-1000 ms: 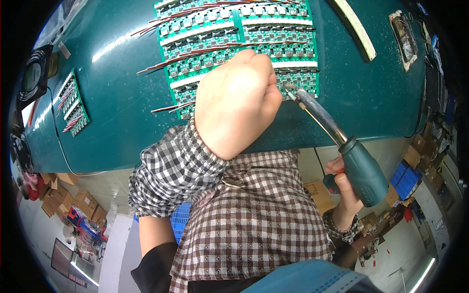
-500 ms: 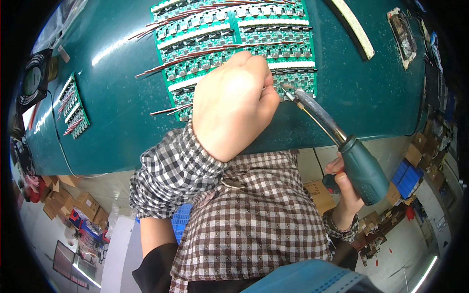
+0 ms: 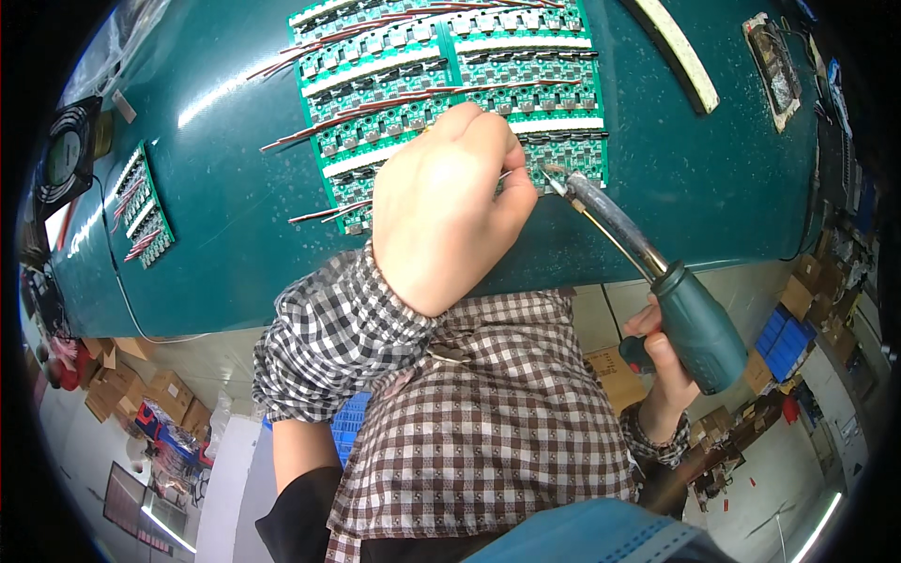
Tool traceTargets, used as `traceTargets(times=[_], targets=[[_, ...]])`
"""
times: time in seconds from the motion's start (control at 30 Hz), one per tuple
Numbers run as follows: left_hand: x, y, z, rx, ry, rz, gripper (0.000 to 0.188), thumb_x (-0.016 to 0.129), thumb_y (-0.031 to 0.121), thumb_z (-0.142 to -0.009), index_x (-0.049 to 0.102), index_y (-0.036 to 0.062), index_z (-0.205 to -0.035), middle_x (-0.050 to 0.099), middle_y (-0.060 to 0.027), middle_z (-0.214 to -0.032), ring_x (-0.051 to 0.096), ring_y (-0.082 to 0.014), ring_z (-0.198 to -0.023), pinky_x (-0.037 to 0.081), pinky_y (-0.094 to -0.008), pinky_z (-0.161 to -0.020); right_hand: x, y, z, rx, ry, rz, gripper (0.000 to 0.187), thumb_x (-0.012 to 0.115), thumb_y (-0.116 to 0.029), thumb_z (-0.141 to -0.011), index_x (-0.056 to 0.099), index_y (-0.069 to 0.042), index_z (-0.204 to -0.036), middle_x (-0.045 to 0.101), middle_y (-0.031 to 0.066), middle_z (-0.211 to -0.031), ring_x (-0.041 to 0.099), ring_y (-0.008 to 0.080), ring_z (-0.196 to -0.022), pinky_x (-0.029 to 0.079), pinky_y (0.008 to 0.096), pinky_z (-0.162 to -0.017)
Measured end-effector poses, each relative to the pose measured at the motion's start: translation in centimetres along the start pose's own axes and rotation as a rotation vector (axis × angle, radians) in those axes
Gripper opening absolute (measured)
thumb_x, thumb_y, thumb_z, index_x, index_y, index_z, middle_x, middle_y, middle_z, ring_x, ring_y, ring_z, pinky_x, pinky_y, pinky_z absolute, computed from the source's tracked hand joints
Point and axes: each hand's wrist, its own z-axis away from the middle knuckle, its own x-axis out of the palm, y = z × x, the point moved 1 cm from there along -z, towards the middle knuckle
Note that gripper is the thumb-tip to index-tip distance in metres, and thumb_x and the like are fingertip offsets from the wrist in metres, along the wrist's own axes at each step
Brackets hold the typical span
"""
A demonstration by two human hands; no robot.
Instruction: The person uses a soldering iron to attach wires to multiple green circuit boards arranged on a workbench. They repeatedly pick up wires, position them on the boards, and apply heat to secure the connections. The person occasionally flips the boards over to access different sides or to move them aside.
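Observation:
A green panel of circuit boards [image 3: 452, 68] lies on the table, with rows of small metal parts and white strips. Over its lower middle my left hand [image 3: 441, 206] is closed, thumb and forefinger pinching a thin wire [image 3: 507, 174] that barely shows. The hand hides part of the panel's lower rows. My right hand [image 3: 668, 366] grips the green handle of a soldering gun [image 3: 699, 328] with a thin brass-coloured tube along its shaft. The gun's tip [image 3: 556, 183] meets the panel's lower right edge, just right of my left fingertips. Red, white and black wires [image 3: 375, 108] lie across the boards.
A smaller circuit board piece with wires [image 3: 143, 206] lies at the left near a black fan [image 3: 68, 155]. At the upper right are a curved pale strip [image 3: 676, 56] and a dark stained tray [image 3: 774, 75]. The green table's front edge [image 3: 601, 272] runs beneath my hands.
My left hand and its checked sleeve have shifted very slightly right and down. The soldering gun stays almost still, its tip at the same edge of the panel.

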Motion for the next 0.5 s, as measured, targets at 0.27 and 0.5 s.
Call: traceTargets(times=[0.27, 0.5], targets=[[0.17, 0.07, 0.06, 0.014, 0.027, -0.005, 0.013, 0.071, 0.002, -0.074, 0.06, 0.0059, -0.079, 0.056, -0.0055, -0.074, 0.055, -0.0183, -0.057, 0.045, -0.0311, -0.053, 0.11, 0.05, 0.08, 0.019, 0.007, -0.018, 0.058, 0.075, -0.024, -0.086, 0.053, 0.018, -0.119, 0.06, 0.0112, -0.076, 0.061, 0.0223, -0.07, 0.051, 0.036, -0.067], [0.21, 0.2, 0.12, -0.001, 0.03, -0.006, 0.013, 0.071, 0.002, -0.074, 0.06, 0.0059, -0.079, 0.056, -0.0054, -0.074, 0.054, -0.0188, -0.055, 0.045, -0.0317, -0.051, 0.57, 0.02, 0.22, 0.014, 0.065, -0.01, 0.058, 0.075, -0.025, -0.085, 0.055, 0.018, -0.118, 0.059, 0.0107, -0.075, 0.06, 0.0213, -0.068, 0.051, 0.0352, -0.066]])
